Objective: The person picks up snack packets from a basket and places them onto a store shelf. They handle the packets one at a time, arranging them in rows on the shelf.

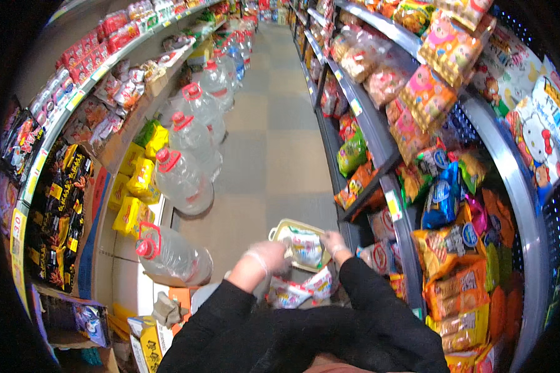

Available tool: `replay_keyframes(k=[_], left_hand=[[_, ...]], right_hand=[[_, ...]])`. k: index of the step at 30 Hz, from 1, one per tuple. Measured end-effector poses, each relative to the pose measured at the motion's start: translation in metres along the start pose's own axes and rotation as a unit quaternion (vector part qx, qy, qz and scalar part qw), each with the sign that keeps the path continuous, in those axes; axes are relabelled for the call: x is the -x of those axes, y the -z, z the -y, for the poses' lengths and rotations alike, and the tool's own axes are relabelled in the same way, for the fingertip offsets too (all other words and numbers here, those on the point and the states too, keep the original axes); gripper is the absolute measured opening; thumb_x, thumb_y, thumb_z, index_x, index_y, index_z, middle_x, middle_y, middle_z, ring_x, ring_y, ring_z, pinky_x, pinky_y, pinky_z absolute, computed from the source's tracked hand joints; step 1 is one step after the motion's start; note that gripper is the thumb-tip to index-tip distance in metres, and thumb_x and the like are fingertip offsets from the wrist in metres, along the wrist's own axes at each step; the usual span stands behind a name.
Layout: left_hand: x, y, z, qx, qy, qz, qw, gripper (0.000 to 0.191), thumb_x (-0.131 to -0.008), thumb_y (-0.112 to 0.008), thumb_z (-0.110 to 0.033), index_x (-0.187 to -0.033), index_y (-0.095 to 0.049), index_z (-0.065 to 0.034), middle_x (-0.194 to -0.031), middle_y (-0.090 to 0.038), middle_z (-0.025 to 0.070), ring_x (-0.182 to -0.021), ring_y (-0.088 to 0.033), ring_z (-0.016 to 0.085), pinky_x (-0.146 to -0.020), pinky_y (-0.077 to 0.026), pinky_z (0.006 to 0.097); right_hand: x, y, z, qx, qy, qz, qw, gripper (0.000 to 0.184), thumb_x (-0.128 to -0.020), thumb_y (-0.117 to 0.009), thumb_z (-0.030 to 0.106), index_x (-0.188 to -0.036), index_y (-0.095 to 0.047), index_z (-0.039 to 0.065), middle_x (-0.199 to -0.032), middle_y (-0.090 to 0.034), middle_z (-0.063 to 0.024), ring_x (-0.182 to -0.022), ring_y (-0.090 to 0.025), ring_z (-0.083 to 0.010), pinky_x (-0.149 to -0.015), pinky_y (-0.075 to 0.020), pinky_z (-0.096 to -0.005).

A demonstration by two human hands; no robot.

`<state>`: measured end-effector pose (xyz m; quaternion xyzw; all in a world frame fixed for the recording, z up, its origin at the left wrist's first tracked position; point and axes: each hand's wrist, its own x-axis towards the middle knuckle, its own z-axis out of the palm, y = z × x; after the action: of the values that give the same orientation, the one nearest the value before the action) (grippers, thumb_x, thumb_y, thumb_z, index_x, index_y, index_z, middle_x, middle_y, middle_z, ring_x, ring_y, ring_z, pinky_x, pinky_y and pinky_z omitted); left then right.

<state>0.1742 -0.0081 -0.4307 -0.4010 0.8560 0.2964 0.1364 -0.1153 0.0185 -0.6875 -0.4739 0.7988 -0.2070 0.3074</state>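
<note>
A cream plastic basket [282, 225] with a loop handle is in front of me, low in the aisle. White packets [305, 247] with coloured print lie inside it. My right hand [334, 243], in a clear thin glove, grips the basket's right rim, fingers over the edge by the packets. Beside the left rim is my left hand [267, 257], also gloved and blurred by motion; whether its fingers hold anything is unclear. Closer to my body, below the basket, are more white packets [289, 293] with red and blue print, partly hidden by my sleeves.
Large clear water jugs [184, 184] with red caps line the left side of the tiled floor [247, 163]. One nearer jug [175, 256] stands by my left arm. Yellow packs [142, 179] sit behind them. Snack bags [452, 279] fill the right shelf, whose metal edge [403, 233] runs near my right arm.
</note>
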Motion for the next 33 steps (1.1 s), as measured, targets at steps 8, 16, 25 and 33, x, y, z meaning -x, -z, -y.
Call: replay_keyframes(k=[8, 16, 25, 33], left_hand=[[-0.002, 0.022, 0.036, 0.114, 0.074, -0.292, 0.947, 0.054, -0.094, -0.064, -0.039, -0.136, -0.062, -0.0047, -0.129, -0.066, 0.0228, -0.121, -0.064, 0.038, -0.102, -0.051, 0.0466], [-0.009, 0.029, 0.020, 0.543, -0.129, -0.308, 0.771, 0.080, -0.085, -0.083, -0.028, -0.152, -0.046, -0.0046, -0.148, -0.054, 0.0173, -0.135, -0.053, 0.029, -0.113, -0.043, 0.0399], [0.012, 0.031, -0.008, 0.592, -0.326, -0.149, 0.722, 0.021, -0.092, -0.067, -0.003, -0.113, -0.070, 0.0002, -0.119, -0.071, 0.0087, -0.106, -0.064, 0.016, -0.099, -0.051, 0.0327], [-0.002, 0.012, -0.019, 0.737, -0.245, -0.186, 0.602, 0.006, -0.092, -0.063, -0.014, -0.090, -0.064, -0.0085, -0.081, -0.057, -0.0054, -0.076, -0.050, 0.006, -0.072, -0.041, 0.0237]], right_hand=[[0.046, 0.091, 0.084, -0.201, 0.135, -0.048, 0.969, 0.037, -0.094, -0.068, 0.035, -0.104, -0.069, -0.001, -0.095, -0.071, -0.0163, -0.088, -0.068, -0.0265, -0.079, -0.0522, -0.0370], [0.160, 0.180, 0.170, -0.495, 0.187, -0.020, 0.849, 0.018, -0.098, -0.067, 0.023, -0.097, -0.069, 0.005, -0.087, -0.064, 0.0042, -0.083, -0.055, -0.0056, -0.077, -0.0443, -0.0232], [0.216, 0.202, 0.176, -0.527, 0.183, 0.006, 0.830, 0.015, -0.100, -0.065, 0.020, -0.098, -0.065, 0.005, -0.092, -0.068, -0.0004, -0.084, -0.061, -0.0083, -0.080, -0.0464, -0.0233], [0.228, 0.202, 0.182, -0.498, 0.178, -0.072, 0.846, 0.012, -0.095, -0.066, 0.021, -0.095, -0.065, 0.009, -0.081, -0.060, 0.0063, -0.072, -0.051, -0.0052, -0.065, -0.0363, -0.0214]])
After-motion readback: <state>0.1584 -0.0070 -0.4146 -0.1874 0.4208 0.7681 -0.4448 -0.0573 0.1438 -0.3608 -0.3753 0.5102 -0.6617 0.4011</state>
